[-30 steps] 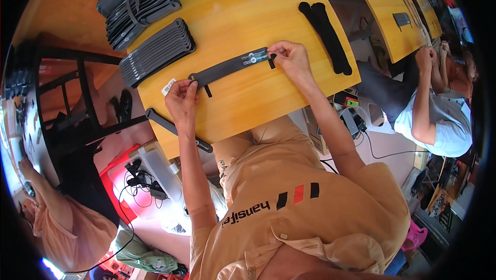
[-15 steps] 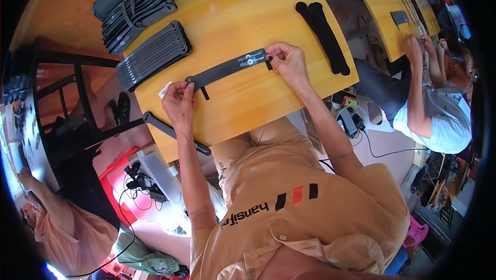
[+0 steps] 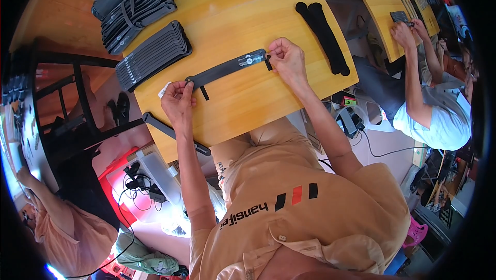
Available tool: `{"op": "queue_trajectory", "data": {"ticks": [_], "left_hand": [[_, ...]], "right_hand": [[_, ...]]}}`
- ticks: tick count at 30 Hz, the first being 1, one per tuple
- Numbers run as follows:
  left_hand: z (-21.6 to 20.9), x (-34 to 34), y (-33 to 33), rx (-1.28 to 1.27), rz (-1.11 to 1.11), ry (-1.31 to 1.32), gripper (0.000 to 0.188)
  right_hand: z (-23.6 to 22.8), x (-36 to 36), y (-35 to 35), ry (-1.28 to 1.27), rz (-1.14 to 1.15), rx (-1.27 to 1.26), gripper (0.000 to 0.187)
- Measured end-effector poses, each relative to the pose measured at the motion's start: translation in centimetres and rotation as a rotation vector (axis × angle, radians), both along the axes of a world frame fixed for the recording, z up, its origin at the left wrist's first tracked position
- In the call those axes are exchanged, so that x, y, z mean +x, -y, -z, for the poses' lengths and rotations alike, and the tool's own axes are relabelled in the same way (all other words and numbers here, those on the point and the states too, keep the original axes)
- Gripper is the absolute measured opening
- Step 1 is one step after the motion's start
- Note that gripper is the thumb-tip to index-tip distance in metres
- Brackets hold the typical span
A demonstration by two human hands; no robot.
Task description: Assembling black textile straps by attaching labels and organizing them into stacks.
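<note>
A dark grey strap (image 3: 219, 72) with pale printing near one end stretches between my two hands above the wooden table. My left hand (image 3: 178, 103) pinches its left end, with a small white tag (image 3: 164, 90) beside the fingers. At the strap's right end, my right hand (image 3: 289, 64) is closed with thumb and fingertips together. Short black tabs stick out near both ends, one (image 3: 204, 93) close to my left fingers. Another dark strap (image 3: 170, 131) lies along the table's near left edge, beside my left forearm.
Stacked dark straps (image 3: 155, 52) and a bundled pile (image 3: 137, 14) occupy the table's left side. Two long black pieces (image 3: 323, 37) lie on the right of the table (image 3: 243, 120). A co-worker's hands (image 3: 405, 34) are at another table on the right; another person (image 3: 67, 228) is at lower left.
My right hand has shifted slightly up and left, and the printed end of the strap has turned a little. The co-worker's hands on the right moved toward the small dark piece there.
</note>
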State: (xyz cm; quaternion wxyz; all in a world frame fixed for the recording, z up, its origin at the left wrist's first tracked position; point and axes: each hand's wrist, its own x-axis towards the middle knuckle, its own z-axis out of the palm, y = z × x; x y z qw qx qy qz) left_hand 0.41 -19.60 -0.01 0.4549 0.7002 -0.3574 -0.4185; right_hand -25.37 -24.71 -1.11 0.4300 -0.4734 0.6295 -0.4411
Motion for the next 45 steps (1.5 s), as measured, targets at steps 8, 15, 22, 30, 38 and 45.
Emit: {"op": "queue_trajectory", "data": {"ticks": [8, 15, 22, 30, 38, 45], "left_hand": [[-0.5, -0.2, 0.4, 0.008, -0.016, 0.018, 0.012], [-0.4, -0.2, 0.5, -0.004, -0.017, 0.055, 0.012], [-0.3, -0.5, 0.2, 0.008, -0.027, 0.109, 0.012], [0.0, -0.6, 0.2, -0.044, -0.023, 0.101, 0.012], [0.2, -0.5, 0.2, -0.057, -0.04, 0.134, 0.013], [-0.2, -0.9, 0.3, -0.04, -0.028, 0.186, 0.015]], "right_hand": [[0.1, 0.1, 0.2, -0.015, 0.008, 0.004, 0.012], [-0.5, 0.2, 0.3, -0.013, 0.013, 0.016, 0.009], [0.5, -0.1, 0.1, -0.034, 0.009, -0.019, 0.01], [0.2, 0.1, 0.2, -0.076, -0.011, -0.033, 0.012], [0.5, 0.4, 0.0, -0.092, -0.004, -0.088, 0.012], [0.6, 0.3, 0.2, -0.1, -0.004, -0.084, 0.011]]}}
